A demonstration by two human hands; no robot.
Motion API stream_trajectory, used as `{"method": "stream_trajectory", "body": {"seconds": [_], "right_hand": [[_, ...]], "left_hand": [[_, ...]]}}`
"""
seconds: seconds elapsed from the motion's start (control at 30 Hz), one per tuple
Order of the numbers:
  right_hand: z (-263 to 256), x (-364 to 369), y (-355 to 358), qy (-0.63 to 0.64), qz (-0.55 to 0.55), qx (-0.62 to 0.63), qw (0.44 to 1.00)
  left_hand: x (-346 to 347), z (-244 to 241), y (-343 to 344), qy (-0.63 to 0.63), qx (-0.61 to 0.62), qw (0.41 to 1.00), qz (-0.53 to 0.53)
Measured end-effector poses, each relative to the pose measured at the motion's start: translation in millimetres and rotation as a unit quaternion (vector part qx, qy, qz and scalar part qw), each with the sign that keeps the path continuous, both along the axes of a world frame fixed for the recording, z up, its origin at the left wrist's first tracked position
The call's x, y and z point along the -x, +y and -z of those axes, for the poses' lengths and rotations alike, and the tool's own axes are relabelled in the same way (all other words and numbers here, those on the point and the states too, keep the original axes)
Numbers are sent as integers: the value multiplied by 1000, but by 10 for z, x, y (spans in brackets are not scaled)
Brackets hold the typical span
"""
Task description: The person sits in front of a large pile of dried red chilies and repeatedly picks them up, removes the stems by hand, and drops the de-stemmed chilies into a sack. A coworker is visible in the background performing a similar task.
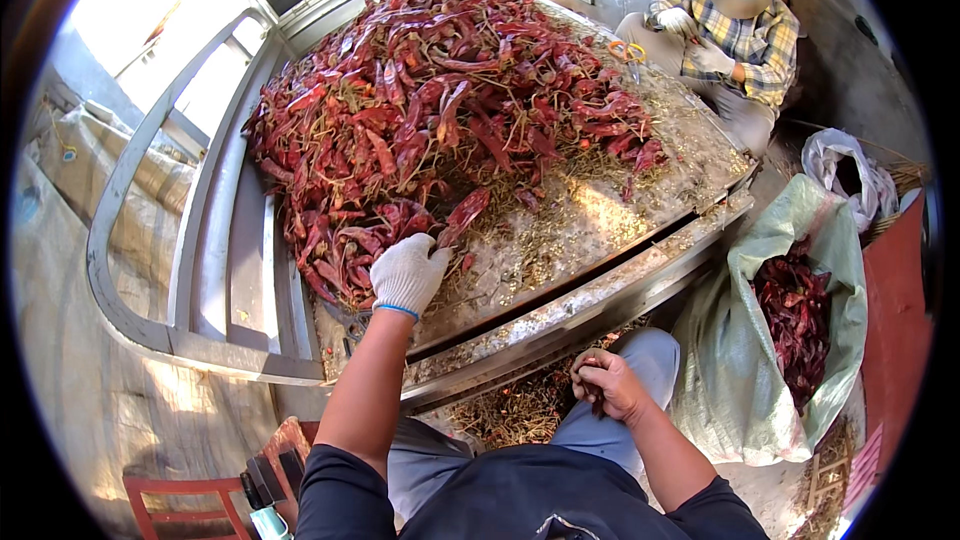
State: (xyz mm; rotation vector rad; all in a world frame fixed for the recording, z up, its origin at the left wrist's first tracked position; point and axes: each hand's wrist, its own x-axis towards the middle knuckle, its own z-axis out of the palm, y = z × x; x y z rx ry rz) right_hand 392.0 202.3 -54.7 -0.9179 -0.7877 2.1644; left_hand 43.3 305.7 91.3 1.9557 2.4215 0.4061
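Note:
A large heap of dried red chili peppers (pixel 420 105) covers much of a flat truck bed (pixel 525 255). My left hand (pixel 411 270), in a white knit glove, is at the heap's near edge, with a dried red chili pepper (pixel 465 216) held between thumb and fingers. Bare, my right hand (pixel 606 384) is above my right knee, its fingers curled round something dark and reddish that they mostly hide. Further right, an open green woven sack (pixel 772 240) holds more dried chilies (pixel 796 322).
Orange-handled scissors (pixel 628 52) lie on the bed's far right, near a seated co-worker (pixel 720 45) with gloved hands. A metal side rail (pixel 112 240) stands left. A white plastic bag (pixel 840 165) is behind the sack. Plant debris (pixel 517 405) litters the ground; a red chair (pixel 184 484) stands lower left.

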Motion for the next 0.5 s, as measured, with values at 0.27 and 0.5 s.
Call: {"method": "stream_trajectory", "body": {"seconds": [0.27,0.5], "right_hand": [[-182,83,18,-70,4,-20,997],[-585,628,363,-56,106,-176,977]], "left_hand": [[-62,-42,-251,-19,-104,994,2],[-651,57,-1131,-322,-43,946,8]]}}
